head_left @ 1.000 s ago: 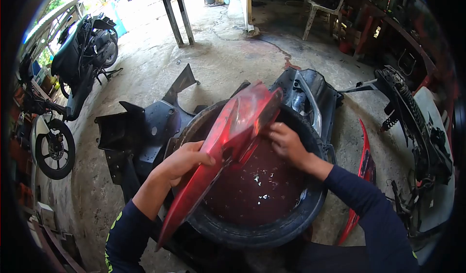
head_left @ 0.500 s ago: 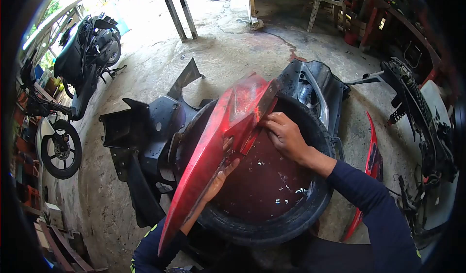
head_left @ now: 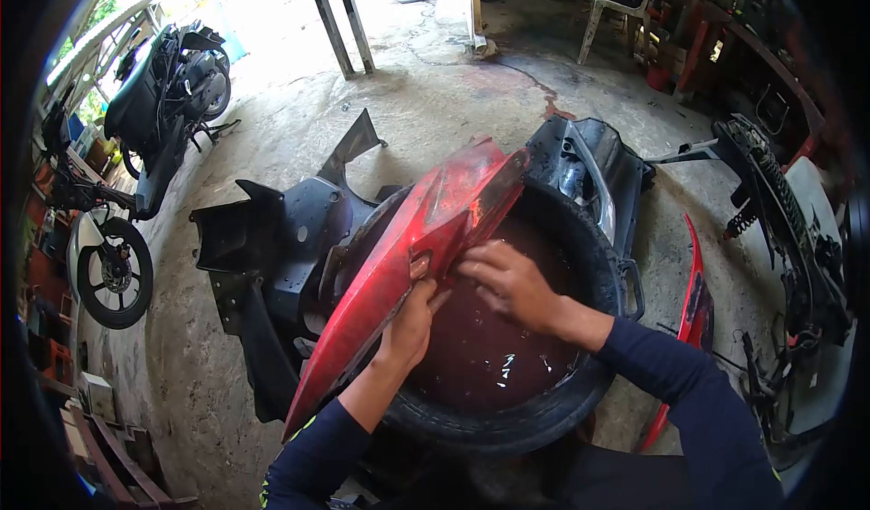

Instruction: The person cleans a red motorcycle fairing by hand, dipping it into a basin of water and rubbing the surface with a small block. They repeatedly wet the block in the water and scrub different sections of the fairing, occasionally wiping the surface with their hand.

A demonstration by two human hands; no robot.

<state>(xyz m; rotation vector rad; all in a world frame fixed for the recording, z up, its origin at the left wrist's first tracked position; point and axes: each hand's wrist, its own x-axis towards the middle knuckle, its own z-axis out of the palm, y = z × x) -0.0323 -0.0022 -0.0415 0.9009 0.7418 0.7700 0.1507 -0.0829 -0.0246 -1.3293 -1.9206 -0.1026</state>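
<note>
A long red motorcycle body panel [head_left: 372, 283], scuffed and wet, lies slantwise over a black tub [head_left: 507, 439] of murky reddish water [head_left: 498, 356]. My left hand [head_left: 410, 327] grips the panel from its lower right side, with a fingertip showing through an opening in it. Bent fingers of my right hand [head_left: 512, 283] are at the panel's inner edge, above the water. They are slightly blurred, and whatever they may hold is hidden.
Black plastic body parts [head_left: 299, 229] lie left of the tub, and another dark part [head_left: 598, 170] lies behind it. A second red panel [head_left: 693, 315] rests on the concrete at right, near a motorcycle frame [head_left: 770, 202]. Motorcycles [head_left: 172, 93] stand at left.
My right hand has moved down and left along the panel's inner edge. My left hand has shifted up, and the panel's lower end has swung slightly left.
</note>
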